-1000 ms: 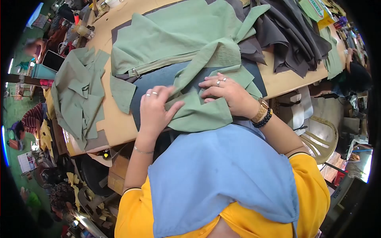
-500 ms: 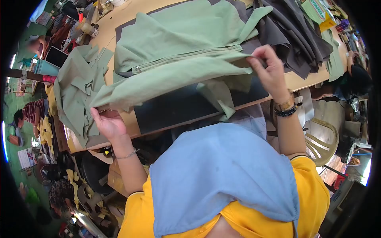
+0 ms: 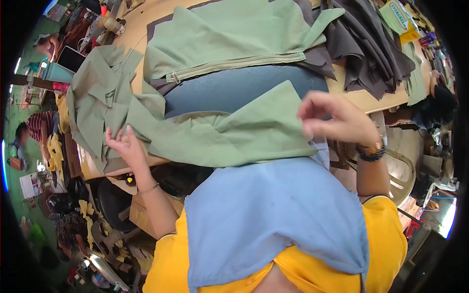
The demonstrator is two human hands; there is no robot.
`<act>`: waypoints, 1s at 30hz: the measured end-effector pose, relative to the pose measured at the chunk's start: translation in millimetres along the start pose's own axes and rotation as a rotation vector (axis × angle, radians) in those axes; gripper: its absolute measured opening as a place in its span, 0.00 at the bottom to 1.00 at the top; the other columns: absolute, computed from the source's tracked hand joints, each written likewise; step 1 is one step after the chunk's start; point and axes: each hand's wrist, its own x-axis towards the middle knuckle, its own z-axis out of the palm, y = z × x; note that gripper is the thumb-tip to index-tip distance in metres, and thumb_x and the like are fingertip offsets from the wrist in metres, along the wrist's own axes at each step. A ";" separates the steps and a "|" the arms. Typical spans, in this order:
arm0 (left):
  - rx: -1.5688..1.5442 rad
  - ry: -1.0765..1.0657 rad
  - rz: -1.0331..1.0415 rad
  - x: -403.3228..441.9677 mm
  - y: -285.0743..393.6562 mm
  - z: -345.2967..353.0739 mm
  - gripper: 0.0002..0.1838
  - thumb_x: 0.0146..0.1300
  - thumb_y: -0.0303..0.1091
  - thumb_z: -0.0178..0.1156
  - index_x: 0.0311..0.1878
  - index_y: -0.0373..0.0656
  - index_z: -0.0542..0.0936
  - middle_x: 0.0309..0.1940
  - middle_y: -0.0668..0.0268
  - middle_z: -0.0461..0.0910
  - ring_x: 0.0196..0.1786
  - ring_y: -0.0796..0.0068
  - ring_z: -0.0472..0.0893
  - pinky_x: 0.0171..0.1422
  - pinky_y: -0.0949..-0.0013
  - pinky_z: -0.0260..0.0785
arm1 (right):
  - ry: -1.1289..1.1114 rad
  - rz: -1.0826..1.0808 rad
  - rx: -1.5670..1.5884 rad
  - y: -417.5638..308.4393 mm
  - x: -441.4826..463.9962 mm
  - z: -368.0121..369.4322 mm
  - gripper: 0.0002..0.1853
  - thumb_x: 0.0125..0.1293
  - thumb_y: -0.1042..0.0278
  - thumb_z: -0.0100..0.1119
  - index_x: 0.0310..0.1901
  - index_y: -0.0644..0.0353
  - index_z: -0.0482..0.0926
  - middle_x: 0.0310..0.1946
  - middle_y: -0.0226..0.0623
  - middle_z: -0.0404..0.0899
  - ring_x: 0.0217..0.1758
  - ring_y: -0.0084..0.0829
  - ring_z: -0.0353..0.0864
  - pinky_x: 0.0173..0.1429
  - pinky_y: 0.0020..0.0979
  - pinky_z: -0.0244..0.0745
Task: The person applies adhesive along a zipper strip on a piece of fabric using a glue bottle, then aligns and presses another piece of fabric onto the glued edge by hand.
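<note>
A light green fabric piece (image 3: 254, 129) lies across the table's front edge and over my lap side. My right hand (image 3: 339, 117) is at its right end, slightly blurred, thumb and fingers curved apart with no cloth visibly gripped. My left hand (image 3: 126, 146) has its fingers spread at the left end of the same cloth, next to a crumpled green fabric heap (image 3: 95, 102). Behind, a green panel (image 3: 220, 36) with a zipper (image 3: 234, 66) along its near edge lies flat on dark fabric. A dark board (image 3: 244, 93) shows between the panel and the loose piece.
Dark grey fabric (image 3: 366, 49) is heaped at the right of the table (image 3: 364, 105). A green and yellow box (image 3: 396, 19) stands at the far right. A jar (image 3: 113, 25) and a black-screened device (image 3: 71, 59) are at left. Other people sit on both sides.
The loose green piece has come away from the zippered panel toward me, uncovering more of the dark board. My right hand has moved down and right, its fingers parting; my left hand's fingers have spread.
</note>
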 end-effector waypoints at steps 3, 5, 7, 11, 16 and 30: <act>0.231 -0.245 0.452 -10.7 44.3 3.0 0.27 0.67 0.35 0.67 0.66 0.37 0.73 0.65 0.52 0.73 0.70 0.53 0.71 0.75 0.52 0.60 | 0.402 -0.449 -0.524 41.0 49.1 27.7 0.17 0.63 0.63 0.73 0.47 0.61 0.80 0.53 0.38 0.81 0.59 0.34 0.80 0.65 0.37 0.72; 0.247 -0.695 0.581 -16.6 79.2 14.3 0.25 0.65 0.35 0.67 0.64 0.44 0.77 0.64 0.52 0.74 0.70 0.50 0.70 0.76 0.51 0.59 | 0.530 -0.576 -0.683 52.1 72.4 40.5 0.16 0.62 0.64 0.73 0.47 0.60 0.79 0.57 0.37 0.79 0.63 0.40 0.77 0.73 0.44 0.67; 0.291 -0.800 0.634 -32.0 102.0 30.6 0.18 0.66 0.36 0.67 0.58 0.48 0.82 0.60 0.57 0.77 0.66 0.52 0.74 0.74 0.50 0.61 | 0.445 -0.524 -0.705 55.5 79.6 41.0 0.15 0.62 0.65 0.73 0.45 0.59 0.79 0.60 0.34 0.78 0.64 0.40 0.76 0.76 0.48 0.64; 0.310 -0.856 0.553 -28.4 99.6 51.5 0.09 0.67 0.36 0.66 0.46 0.44 0.85 0.46 0.64 0.83 0.51 0.59 0.80 0.71 0.47 0.62 | 0.445 -0.521 -0.708 48.7 69.6 12.9 0.10 0.61 0.70 0.72 0.40 0.58 0.79 0.44 0.33 0.83 0.49 0.41 0.83 0.71 0.49 0.69; -0.125 -0.846 0.368 -42.9 142.6 74.6 0.05 0.68 0.33 0.66 0.42 0.43 0.83 0.31 0.62 0.81 0.34 0.62 0.82 0.50 0.60 0.74 | 0.474 -0.235 -0.510 -8.0 -18.9 -40.5 0.15 0.55 0.69 0.77 0.37 0.61 0.78 0.27 0.34 0.80 0.32 0.23 0.80 0.38 0.27 0.73; -0.068 -0.982 0.646 -70.5 193.5 57.3 0.05 0.62 0.31 0.71 0.37 0.42 0.84 0.27 0.63 0.83 0.25 0.67 0.81 0.29 0.66 0.71 | 0.565 -0.569 -0.646 12.0 47.7 43.2 0.09 0.60 0.71 0.66 0.41 0.58 0.80 0.32 0.40 0.82 0.35 0.42 0.84 0.40 0.38 0.79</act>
